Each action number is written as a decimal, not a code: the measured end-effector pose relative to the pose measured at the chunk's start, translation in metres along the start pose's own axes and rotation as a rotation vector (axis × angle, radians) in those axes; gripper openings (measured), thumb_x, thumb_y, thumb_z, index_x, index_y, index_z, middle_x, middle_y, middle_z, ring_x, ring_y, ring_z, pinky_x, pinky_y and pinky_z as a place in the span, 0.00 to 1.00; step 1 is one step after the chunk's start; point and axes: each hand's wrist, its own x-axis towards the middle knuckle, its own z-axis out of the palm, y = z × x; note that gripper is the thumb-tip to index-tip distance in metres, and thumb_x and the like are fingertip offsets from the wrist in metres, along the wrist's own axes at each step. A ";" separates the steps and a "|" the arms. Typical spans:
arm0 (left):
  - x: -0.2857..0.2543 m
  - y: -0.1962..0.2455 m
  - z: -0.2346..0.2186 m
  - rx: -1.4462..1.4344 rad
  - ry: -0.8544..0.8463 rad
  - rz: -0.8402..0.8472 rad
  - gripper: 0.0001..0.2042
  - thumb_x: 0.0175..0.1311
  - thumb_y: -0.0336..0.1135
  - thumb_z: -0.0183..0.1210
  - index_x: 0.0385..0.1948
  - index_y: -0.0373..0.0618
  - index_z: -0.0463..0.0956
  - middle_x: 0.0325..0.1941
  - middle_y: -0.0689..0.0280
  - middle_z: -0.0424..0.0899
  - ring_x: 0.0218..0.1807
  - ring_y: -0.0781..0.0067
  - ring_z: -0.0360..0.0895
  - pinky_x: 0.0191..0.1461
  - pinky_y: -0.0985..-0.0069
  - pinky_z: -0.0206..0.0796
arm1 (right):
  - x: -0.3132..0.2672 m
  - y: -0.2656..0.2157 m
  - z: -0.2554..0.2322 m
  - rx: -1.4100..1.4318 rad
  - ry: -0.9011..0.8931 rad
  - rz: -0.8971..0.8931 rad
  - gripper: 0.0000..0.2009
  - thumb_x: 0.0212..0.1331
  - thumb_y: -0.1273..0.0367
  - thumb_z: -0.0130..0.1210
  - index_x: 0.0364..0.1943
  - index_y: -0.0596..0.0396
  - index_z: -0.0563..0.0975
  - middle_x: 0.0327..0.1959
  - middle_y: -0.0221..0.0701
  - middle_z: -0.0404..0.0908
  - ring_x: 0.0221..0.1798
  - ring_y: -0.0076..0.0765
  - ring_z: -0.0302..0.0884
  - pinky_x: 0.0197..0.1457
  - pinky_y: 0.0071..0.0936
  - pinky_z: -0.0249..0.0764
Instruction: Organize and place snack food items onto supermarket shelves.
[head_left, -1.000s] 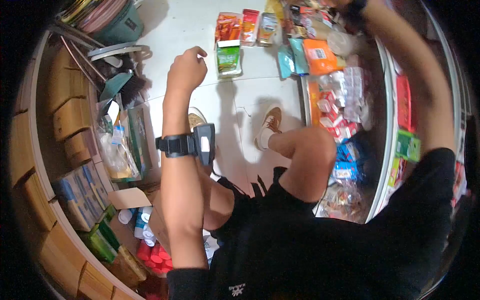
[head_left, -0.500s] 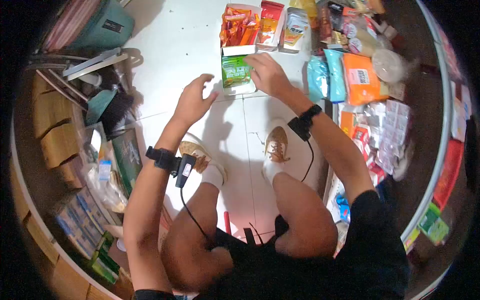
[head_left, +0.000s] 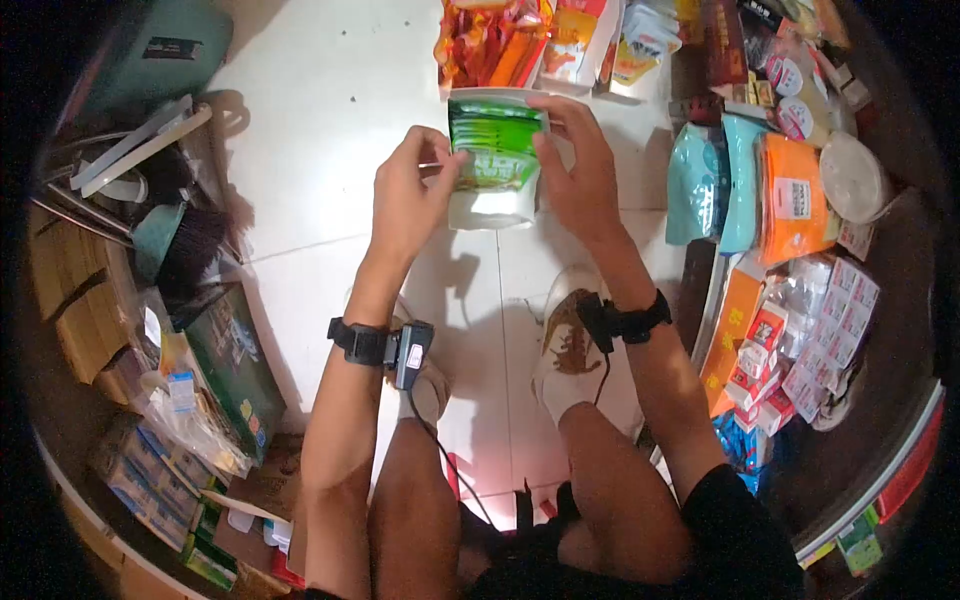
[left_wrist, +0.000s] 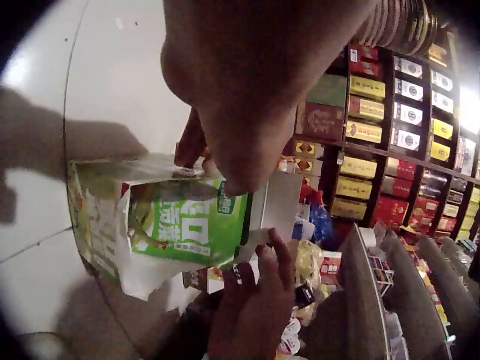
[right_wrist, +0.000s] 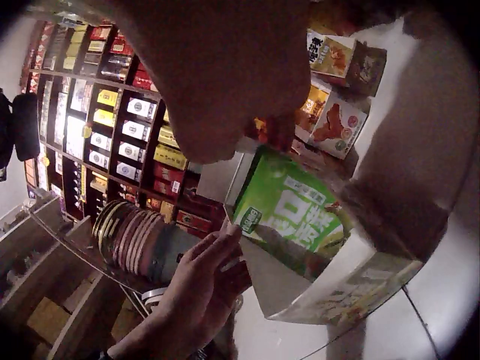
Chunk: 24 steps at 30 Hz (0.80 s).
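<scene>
An open-topped white display box (head_left: pixel 490 212) packed with green snack packets (head_left: pixel 495 165) is between my two hands in the head view. My left hand (head_left: pixel 412 190) holds its left side, thumb near the front packet and fingers along the outer wall. On the other side my right hand (head_left: pixel 580 175) grips the right edge, fingers near the back corner and thumb on the side. In the right wrist view the front green packet (right_wrist: pixel 289 214) stands upright inside the box. The left wrist view shows the right hand's fingers (left_wrist: pixel 255 281) at the rim.
Beyond stand a box of red-orange packets (head_left: pixel 490 45), an orange-white box (head_left: pixel 578 40) and silver-white packets (head_left: pixel 643 50). Teal bags (head_left: pixel 697 185) and an orange bag (head_left: pixel 800 200) lie on the right-hand shelf. At left are a dustpan and brush (head_left: pixel 180 240) and a green box (head_left: pixel 235 370).
My right hand has come down from the upper right to the box's right edge. The left hand has moved right onto its left side. The head view has shifted closer over the boxes.
</scene>
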 end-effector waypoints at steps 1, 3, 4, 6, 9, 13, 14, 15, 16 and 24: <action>-0.009 0.006 0.000 0.008 -0.018 0.009 0.11 0.70 0.33 0.65 0.43 0.37 0.75 0.35 0.60 0.85 0.42 0.72 0.85 0.50 0.71 0.80 | -0.005 -0.004 -0.003 0.042 -0.005 0.039 0.16 0.64 0.75 0.56 0.56 0.56 0.77 0.56 0.43 0.78 0.61 0.50 0.79 0.68 0.42 0.73; -0.028 0.006 0.001 0.075 -0.049 0.030 0.12 0.66 0.27 0.66 0.46 0.38 0.73 0.37 0.60 0.84 0.41 0.70 0.86 0.47 0.72 0.82 | -0.021 -0.009 -0.007 0.056 -0.023 0.095 0.16 0.63 0.75 0.57 0.55 0.56 0.78 0.55 0.43 0.79 0.58 0.49 0.79 0.66 0.41 0.75; -0.034 0.005 0.002 0.075 -0.044 0.039 0.12 0.66 0.27 0.66 0.46 0.38 0.73 0.37 0.60 0.84 0.41 0.70 0.86 0.47 0.72 0.82 | -0.018 -0.009 -0.009 0.065 -0.028 0.115 0.16 0.62 0.75 0.58 0.55 0.56 0.78 0.54 0.43 0.79 0.56 0.48 0.80 0.63 0.41 0.76; -0.052 0.006 0.004 0.031 -0.065 0.034 0.13 0.64 0.25 0.67 0.46 0.37 0.73 0.40 0.59 0.83 0.41 0.70 0.85 0.47 0.71 0.83 | -0.022 -0.015 -0.016 0.086 -0.036 0.130 0.16 0.60 0.75 0.62 0.52 0.55 0.80 0.52 0.42 0.79 0.53 0.45 0.82 0.60 0.40 0.78; -0.065 0.000 0.004 0.113 -0.017 0.109 0.14 0.62 0.26 0.68 0.46 0.37 0.74 0.42 0.58 0.80 0.41 0.64 0.85 0.44 0.69 0.80 | -0.040 -0.031 -0.021 -0.314 0.038 0.003 0.18 0.58 0.77 0.66 0.53 0.53 0.81 0.54 0.36 0.82 0.57 0.35 0.82 0.57 0.35 0.81; -0.069 0.015 -0.001 0.261 -0.022 0.209 0.16 0.60 0.28 0.70 0.46 0.39 0.76 0.41 0.58 0.77 0.41 0.61 0.83 0.39 0.67 0.77 | -0.057 -0.033 -0.010 -0.280 -0.132 -0.106 0.17 0.54 0.74 0.67 0.50 0.53 0.82 0.51 0.40 0.80 0.54 0.48 0.81 0.60 0.43 0.78; -0.072 0.015 0.000 0.266 -0.020 0.197 0.16 0.60 0.28 0.70 0.46 0.39 0.76 0.41 0.58 0.77 0.41 0.61 0.83 0.39 0.67 0.77 | -0.057 -0.035 -0.004 -0.268 -0.160 -0.253 0.18 0.53 0.74 0.68 0.51 0.54 0.81 0.50 0.39 0.80 0.53 0.49 0.80 0.60 0.44 0.78; -0.071 0.013 0.002 0.232 -0.022 0.186 0.18 0.59 0.29 0.71 0.47 0.38 0.75 0.42 0.58 0.78 0.40 0.61 0.83 0.39 0.67 0.76 | -0.055 -0.035 0.000 -0.338 -0.156 -0.315 0.20 0.53 0.73 0.66 0.53 0.55 0.80 0.49 0.37 0.80 0.53 0.48 0.78 0.61 0.43 0.76; -0.069 0.011 0.004 0.197 -0.024 0.176 0.20 0.58 0.30 0.72 0.48 0.38 0.74 0.43 0.58 0.78 0.40 0.62 0.82 0.38 0.66 0.76 | -0.052 -0.033 0.001 -0.334 -0.157 -0.318 0.20 0.53 0.73 0.66 0.53 0.55 0.80 0.49 0.37 0.80 0.53 0.48 0.78 0.61 0.43 0.76; -0.091 -0.021 0.018 0.044 -0.143 -0.085 0.33 0.57 0.30 0.74 0.60 0.41 0.61 0.55 0.57 0.77 0.49 0.59 0.84 0.52 0.65 0.80 | -0.047 -0.027 0.003 -0.536 -0.356 -0.329 0.11 0.55 0.71 0.59 0.42 0.55 0.78 0.38 0.38 0.82 0.47 0.46 0.83 0.50 0.43 0.78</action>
